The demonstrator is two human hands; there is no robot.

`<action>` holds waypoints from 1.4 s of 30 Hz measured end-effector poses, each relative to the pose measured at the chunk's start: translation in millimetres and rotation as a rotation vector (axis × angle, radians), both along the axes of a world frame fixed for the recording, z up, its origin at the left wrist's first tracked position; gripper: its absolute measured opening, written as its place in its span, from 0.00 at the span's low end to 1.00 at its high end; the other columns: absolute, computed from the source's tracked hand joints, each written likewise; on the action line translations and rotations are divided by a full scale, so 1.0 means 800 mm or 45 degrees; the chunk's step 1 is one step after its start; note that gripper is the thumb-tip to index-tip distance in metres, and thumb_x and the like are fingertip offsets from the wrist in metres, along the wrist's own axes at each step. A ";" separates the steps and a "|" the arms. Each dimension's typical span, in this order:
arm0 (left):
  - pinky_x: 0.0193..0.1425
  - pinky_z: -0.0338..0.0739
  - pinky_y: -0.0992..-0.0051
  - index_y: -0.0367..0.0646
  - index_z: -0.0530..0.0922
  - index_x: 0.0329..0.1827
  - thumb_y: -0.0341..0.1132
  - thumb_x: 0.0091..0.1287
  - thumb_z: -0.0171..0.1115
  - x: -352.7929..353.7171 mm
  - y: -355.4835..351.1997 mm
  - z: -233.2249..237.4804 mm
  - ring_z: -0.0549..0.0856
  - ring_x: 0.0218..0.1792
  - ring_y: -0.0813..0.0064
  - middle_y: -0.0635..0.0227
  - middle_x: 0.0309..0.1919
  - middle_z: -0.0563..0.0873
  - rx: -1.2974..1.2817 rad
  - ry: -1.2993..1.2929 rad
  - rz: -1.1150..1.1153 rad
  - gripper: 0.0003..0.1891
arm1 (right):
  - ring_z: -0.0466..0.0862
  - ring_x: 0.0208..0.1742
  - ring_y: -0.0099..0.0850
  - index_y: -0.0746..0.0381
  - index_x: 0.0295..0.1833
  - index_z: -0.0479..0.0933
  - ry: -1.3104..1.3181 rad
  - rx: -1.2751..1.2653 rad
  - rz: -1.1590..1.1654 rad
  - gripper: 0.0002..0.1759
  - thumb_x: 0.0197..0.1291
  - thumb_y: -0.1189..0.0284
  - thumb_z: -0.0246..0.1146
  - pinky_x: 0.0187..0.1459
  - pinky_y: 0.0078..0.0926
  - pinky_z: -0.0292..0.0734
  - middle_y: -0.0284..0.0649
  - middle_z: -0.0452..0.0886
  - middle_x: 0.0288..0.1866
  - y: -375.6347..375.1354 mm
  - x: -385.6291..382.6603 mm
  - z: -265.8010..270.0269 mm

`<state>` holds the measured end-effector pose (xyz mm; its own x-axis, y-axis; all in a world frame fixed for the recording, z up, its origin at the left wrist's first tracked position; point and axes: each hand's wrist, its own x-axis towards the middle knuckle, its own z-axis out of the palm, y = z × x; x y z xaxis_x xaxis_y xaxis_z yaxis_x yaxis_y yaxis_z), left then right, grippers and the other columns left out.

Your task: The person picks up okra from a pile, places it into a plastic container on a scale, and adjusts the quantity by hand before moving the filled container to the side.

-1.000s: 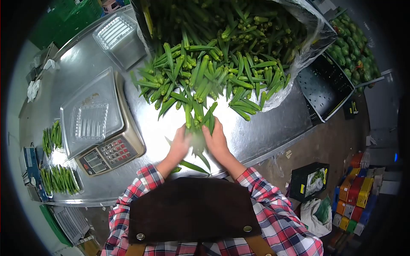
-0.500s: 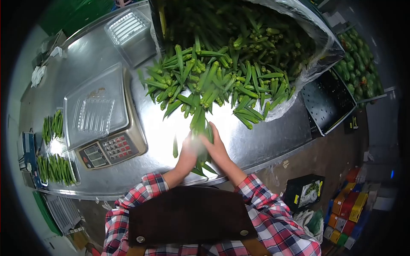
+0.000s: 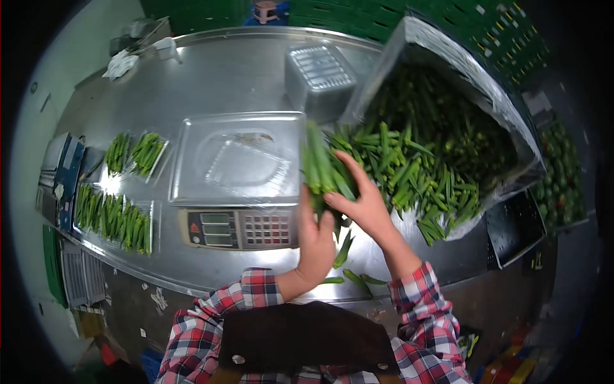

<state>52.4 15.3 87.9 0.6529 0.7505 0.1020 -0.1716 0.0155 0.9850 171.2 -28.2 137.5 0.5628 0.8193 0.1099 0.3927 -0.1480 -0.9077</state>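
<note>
A bunch of okra (image 3: pixel 318 163) is held upright between my two hands, at the right edge of the weighing scale. My left hand (image 3: pixel 315 246) presses on its lower left side, and my right hand (image 3: pixel 364 201) wraps its right side. An empty clear tray (image 3: pixel 246 168) lies on the steel pan of the scale (image 3: pixel 211 228). To the right, a pile of loose okra (image 3: pixel 409 169) spills from a plastic-lined box (image 3: pixel 435 35). A few single okra (image 3: pixel 344 251) lie near the table's front edge.
Clear trays of okra (image 3: pixel 115 221) sit on the left of the steel table (image 3: pixel 224 77). Stacked clear trays (image 3: pixel 321 73) stand behind the scale. A black perforated crate (image 3: pixel 515 227) is at the right, beyond it a crate of green produce (image 3: pixel 559 179).
The camera view has turned left, so the scale and trays appear nearer the middle. Both hands have carried the okra bunch from the table in front of the pile to beside the scale.
</note>
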 end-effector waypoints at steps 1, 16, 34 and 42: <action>0.65 0.61 0.73 0.38 0.44 0.73 0.25 0.69 0.46 -0.001 0.021 -0.011 0.67 0.62 0.70 0.58 0.65 0.63 -0.093 -0.174 0.074 0.31 | 0.72 0.61 0.34 0.57 0.68 0.61 -0.037 -0.046 0.130 0.41 0.47 0.62 0.67 0.62 0.29 0.64 0.46 0.71 0.62 0.036 0.001 0.011; 0.50 0.74 0.75 0.30 0.71 0.56 0.42 0.71 0.50 -0.135 0.245 0.048 0.80 0.40 0.78 0.63 0.41 0.83 -0.430 0.528 -0.269 0.22 | 0.69 0.64 0.44 0.56 0.68 0.63 -0.356 -0.224 0.598 0.31 0.61 0.56 0.56 0.64 0.33 0.62 0.50 0.70 0.62 0.219 0.013 -0.024; 0.71 0.44 0.53 0.44 0.73 0.60 0.43 0.68 0.48 -0.076 0.335 -0.047 0.55 0.72 0.57 0.61 0.67 0.65 1.186 0.755 -0.216 0.21 | 0.58 0.70 0.48 0.60 0.54 0.74 -0.546 -0.059 0.126 0.17 0.63 0.64 0.54 0.67 0.37 0.56 0.45 0.68 0.65 0.211 -0.007 -0.117; 0.72 0.48 0.58 0.48 0.74 0.59 0.38 0.64 0.57 -0.108 0.379 -0.014 0.57 0.71 0.59 0.61 0.68 0.64 1.147 0.532 -0.024 0.20 | 0.76 0.53 0.40 0.66 0.50 0.74 -0.556 0.211 -0.332 0.13 0.58 0.76 0.58 0.55 0.31 0.69 0.47 0.76 0.51 0.092 -0.005 -0.053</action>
<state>-34.3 318.7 76.3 0.7774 0.4952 0.3879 0.1847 -0.7692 0.6117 167.4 45.8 94.8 0.6182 0.6102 0.4954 0.7084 -0.1595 -0.6876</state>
